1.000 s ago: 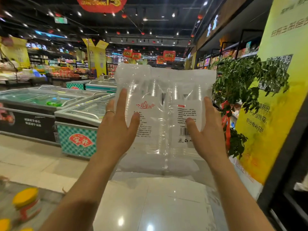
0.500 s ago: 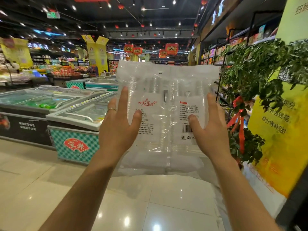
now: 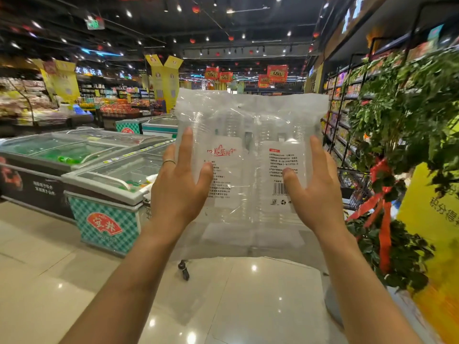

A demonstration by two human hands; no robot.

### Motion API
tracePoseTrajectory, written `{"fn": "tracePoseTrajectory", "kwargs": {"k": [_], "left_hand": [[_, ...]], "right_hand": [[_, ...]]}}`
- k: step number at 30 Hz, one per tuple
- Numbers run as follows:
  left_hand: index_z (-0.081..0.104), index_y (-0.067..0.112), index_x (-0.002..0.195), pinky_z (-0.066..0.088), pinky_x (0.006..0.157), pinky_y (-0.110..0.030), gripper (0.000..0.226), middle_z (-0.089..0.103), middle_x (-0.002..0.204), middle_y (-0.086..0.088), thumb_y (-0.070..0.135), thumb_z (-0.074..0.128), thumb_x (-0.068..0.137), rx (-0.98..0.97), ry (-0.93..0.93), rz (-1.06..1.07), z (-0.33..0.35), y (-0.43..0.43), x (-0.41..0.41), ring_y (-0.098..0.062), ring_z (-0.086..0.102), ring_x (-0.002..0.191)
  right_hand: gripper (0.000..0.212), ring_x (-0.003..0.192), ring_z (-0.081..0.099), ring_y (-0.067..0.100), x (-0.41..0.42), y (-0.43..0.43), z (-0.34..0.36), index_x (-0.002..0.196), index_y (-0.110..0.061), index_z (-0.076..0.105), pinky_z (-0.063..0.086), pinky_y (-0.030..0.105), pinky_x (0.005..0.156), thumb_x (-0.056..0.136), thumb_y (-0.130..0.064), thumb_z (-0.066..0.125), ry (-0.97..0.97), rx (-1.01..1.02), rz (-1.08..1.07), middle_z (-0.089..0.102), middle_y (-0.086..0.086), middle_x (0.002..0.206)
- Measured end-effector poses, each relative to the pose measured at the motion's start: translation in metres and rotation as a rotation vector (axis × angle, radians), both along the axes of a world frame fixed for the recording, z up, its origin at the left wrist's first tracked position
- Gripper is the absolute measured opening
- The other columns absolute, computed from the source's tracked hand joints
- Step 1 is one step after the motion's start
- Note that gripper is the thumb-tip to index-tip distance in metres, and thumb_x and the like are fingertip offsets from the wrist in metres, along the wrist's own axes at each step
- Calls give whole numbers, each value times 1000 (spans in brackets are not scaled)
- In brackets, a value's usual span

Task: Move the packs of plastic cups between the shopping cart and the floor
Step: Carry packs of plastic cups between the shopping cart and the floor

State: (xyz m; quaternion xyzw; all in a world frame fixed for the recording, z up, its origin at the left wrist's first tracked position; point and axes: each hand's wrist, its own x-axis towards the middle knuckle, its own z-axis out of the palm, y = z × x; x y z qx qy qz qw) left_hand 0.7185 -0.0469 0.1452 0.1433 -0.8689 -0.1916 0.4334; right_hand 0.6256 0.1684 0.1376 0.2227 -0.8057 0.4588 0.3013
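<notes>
Cup pack (image 3: 250,115), red logo (image 3: 221,152), barcode (image 3: 280,188), recycling mark (image 3: 283,202)

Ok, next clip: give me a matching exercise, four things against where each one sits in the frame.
1. pack of cups
2. ring
3. red ribbon
4. chest freezer

A. on a finger of the left hand
B. tied on the plant, right side
C. held up in mid-air, centre
D. standing on the floor, left side

Pairs: 1-C, 2-A, 3-B, 4-D
</notes>
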Motion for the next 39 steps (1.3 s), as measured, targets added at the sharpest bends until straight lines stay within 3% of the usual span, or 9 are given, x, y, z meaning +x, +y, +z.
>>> {"fn": "tracePoseTrajectory", "kwargs": {"k": [12,17,21,24,27,30,33,36,39], "left_hand": [[-1,46,152,44,93,-53,72,23,158,-15,58,30,88,18,-18,-19,-15,2,-163,-37,36,137],[0,44,153,46,87,-50,70,26,156,-14,57,31,91,27,-17,-52,-25,-18,-247,-40,47,124],[0,43,154,44,92,-51,74,23,158,-14,58,30,88,26,-7,-82,-27,-47,-326,-38,41,132],[0,44,153,42,96,-54,72,22,159,-15,58,32,90,34,2,-87,-21,-77,-384,-37,35,138],[1,43,154,41,97,-53,70,21,159,-15,53,38,96,42,15,-79,-15,-108,-435,-37,35,138],[1,42,154,42,94,-50,69,23,158,-16,50,39,97,30,8,-54,-13,-135,-477,-39,41,132],[2,41,154,43,93,-50,69,23,158,-17,49,40,97,25,-2,-43,-15,-159,-513,-39,42,132],[3,40,155,43,93,-50,69,23,158,-17,48,40,98,19,-9,-28,-17,-181,-544,-39,41,132],[2,41,155,43,92,-51,69,24,157,-19,49,40,97,23,-25,9,-20,-202,-576,-41,42,131]], "right_hand": [[72,137,31,17,-158,5,-12,154,-35,17,30,30,96,94,-38,57,0,0,3,25,-2,156],[71,120,35,5,-232,-12,-20,153,-36,17,30,27,92,94,-37,56,-10,7,-33,27,-2,154],[71,134,31,12,-302,-39,-18,154,-35,18,27,29,93,94,-37,57,-12,6,-60,25,0,156],[71,122,27,-2,-355,-68,-10,154,-33,19,24,24,95,94,-35,57,-16,-4,-61,26,-1,155],[72,129,30,5,-405,-100,-3,154,-32,19,24,25,98,94,-35,57,-19,0,-60,28,0,154],[71,115,25,-9,-450,-130,-1,154,-34,18,24,24,96,95,-35,56,-23,0,-40,25,-4,155],[71,127,28,0,-488,-154,-3,155,-34,17,23,22,97,95,-35,56,-44,2,-20,23,-3,157],[71,114,25,-11,-525,-177,-7,154,-34,17,22,20,95,95,-35,56,-52,5,0,24,-4,156],[71,128,27,-2,-566,-201,-11,154,-36,17,22,23,97,95,-37,55,-57,6,29,22,-4,158]]}}
